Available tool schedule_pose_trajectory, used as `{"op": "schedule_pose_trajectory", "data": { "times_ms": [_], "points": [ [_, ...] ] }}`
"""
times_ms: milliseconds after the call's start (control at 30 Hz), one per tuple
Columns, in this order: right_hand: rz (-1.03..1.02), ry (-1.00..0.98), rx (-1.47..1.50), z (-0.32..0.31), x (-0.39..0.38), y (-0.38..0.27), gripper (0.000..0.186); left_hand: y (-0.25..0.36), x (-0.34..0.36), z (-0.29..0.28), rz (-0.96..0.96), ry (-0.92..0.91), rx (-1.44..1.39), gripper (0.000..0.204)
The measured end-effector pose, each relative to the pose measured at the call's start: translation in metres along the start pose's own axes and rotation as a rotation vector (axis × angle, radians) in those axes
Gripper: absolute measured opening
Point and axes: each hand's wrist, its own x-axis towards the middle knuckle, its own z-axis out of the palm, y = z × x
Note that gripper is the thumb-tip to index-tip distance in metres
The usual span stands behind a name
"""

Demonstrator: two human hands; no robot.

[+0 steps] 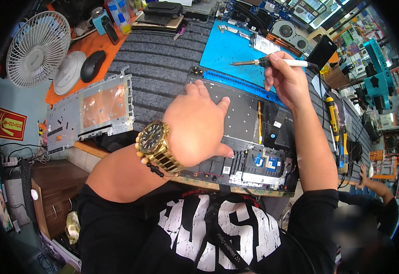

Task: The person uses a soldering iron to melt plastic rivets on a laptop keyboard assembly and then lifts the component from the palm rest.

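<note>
My right hand (287,81) grips a soldering iron (297,63) with a white handle. Its bare metal tip points left, above the near part of a blue work mat (218,48). With fingers spread, my left hand (196,122) rests on a dark laptop top case (241,119), which lies with its inner side up. The case has a blue strip (236,83) along its far edge, a yellow ribbon cable (259,122) and a touchpad area (264,160) at the near right. My left palm and fingers hide its left part.
A metal laptop panel (92,112) with copper-coloured film lies left. Beyond it are a black mouse (92,66) and a white fan (39,52). A circuit board with a cooling fan (285,31) sits at the back; a yellow-black screwdriver (332,116) lies right. Another person's hand (368,177) is far right.
</note>
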Motion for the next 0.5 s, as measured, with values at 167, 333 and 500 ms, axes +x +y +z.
{"op": "schedule_pose_trajectory", "data": {
  "times_ms": [167,333,500],
  "points": [
    [0.083,-0.077,-0.130,0.024,0.009,0.001,0.024,0.002,-0.001,-0.006,0.000,-0.028,0.050,0.123],
    [0.114,-0.086,-0.168,0.036,0.015,0.010,0.023,0.002,0.000,-0.005,0.008,-0.044,0.067,0.128],
    [0.109,-0.091,-0.230,0.037,0.015,0.014,0.024,0.003,-0.001,-0.003,0.015,-0.017,0.085,0.125]
  ]
}}
